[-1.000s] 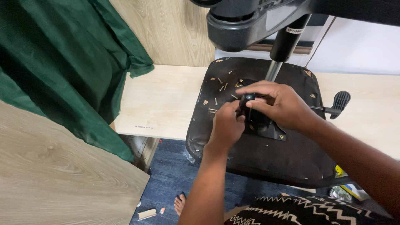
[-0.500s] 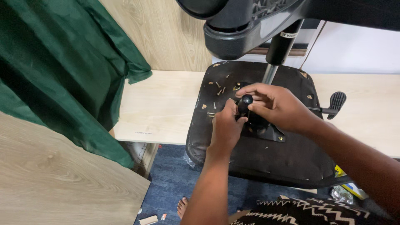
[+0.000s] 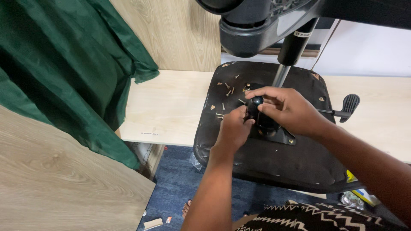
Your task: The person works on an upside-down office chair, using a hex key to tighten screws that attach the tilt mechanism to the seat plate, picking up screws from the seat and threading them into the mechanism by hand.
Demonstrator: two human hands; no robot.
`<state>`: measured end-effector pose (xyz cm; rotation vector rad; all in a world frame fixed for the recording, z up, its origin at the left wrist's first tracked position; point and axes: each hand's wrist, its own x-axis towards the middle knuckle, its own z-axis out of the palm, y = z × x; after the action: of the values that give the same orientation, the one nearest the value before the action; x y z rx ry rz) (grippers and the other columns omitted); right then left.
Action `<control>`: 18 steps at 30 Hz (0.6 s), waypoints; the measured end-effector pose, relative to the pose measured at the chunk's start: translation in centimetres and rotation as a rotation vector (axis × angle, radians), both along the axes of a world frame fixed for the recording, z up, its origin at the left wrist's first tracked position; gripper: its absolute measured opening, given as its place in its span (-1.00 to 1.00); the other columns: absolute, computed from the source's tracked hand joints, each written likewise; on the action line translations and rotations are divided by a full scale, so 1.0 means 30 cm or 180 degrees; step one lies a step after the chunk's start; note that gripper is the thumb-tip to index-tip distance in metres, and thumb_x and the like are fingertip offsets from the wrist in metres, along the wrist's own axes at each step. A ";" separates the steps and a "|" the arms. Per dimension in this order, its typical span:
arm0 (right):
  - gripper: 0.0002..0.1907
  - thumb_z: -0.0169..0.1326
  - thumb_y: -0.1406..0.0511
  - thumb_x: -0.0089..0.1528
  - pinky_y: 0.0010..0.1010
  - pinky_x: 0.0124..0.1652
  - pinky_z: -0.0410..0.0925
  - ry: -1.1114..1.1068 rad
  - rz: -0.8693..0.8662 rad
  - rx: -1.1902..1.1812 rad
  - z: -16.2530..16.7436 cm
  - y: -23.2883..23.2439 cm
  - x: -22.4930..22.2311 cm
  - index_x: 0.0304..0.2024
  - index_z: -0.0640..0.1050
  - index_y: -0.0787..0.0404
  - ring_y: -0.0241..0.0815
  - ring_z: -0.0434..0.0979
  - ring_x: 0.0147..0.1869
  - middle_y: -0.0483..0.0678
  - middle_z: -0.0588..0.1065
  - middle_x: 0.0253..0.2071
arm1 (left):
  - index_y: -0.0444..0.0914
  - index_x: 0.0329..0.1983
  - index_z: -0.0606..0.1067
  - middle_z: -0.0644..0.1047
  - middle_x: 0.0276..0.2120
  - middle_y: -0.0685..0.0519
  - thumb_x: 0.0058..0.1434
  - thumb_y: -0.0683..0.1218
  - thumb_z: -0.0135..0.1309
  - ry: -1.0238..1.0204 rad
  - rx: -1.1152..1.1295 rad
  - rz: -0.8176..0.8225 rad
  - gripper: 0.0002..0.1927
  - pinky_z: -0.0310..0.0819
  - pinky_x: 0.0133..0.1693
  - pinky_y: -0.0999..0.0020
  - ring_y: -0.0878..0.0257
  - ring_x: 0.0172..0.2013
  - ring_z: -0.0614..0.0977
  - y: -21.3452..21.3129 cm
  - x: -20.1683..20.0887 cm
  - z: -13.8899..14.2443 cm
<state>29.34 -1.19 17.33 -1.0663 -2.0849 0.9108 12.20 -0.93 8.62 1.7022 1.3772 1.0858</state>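
I see a black round knob (image 3: 255, 102) at the middle of the upturned chair seat (image 3: 274, 162), above the mounting plate (image 3: 278, 134). My right hand (image 3: 287, 109) grasps it from above; my left hand (image 3: 233, 128) pinches its side. Loose screws (image 3: 229, 92) lie scattered nearby, so I judge fastening unfinished. The lever (image 3: 349, 105) sticks out beyond.

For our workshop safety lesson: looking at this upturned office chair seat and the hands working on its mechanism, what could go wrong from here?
1. Loose screws lie scattered on the seat underside; a knock could roll them off onto the floor.
2. The left hand and right hand crowd around the black knob; fingers might get pinched if something slips.
3. The seat overhangs the wooden bench, so pressing down could tip it.
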 end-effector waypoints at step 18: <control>-0.60 0.18 0.30 0.26 -0.26 0.01 0.46 -0.0514 -0.0155 0.0346 -0.013 0.013 -0.002 0.18 0.63 0.13 -0.13 0.57 0.05 0.00 0.52 0.06 | -0.29 -0.14 0.53 0.68 -0.26 -0.13 0.06 -0.15 0.35 0.0179 0.0051 0.0023 -0.67 0.55 -0.11 0.14 -0.04 -0.16 0.73 0.028 -0.014 -0.003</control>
<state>29.27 -0.80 16.94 -1.1606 -2.2021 0.6994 11.78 -0.09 8.53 1.7526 1.4140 1.0628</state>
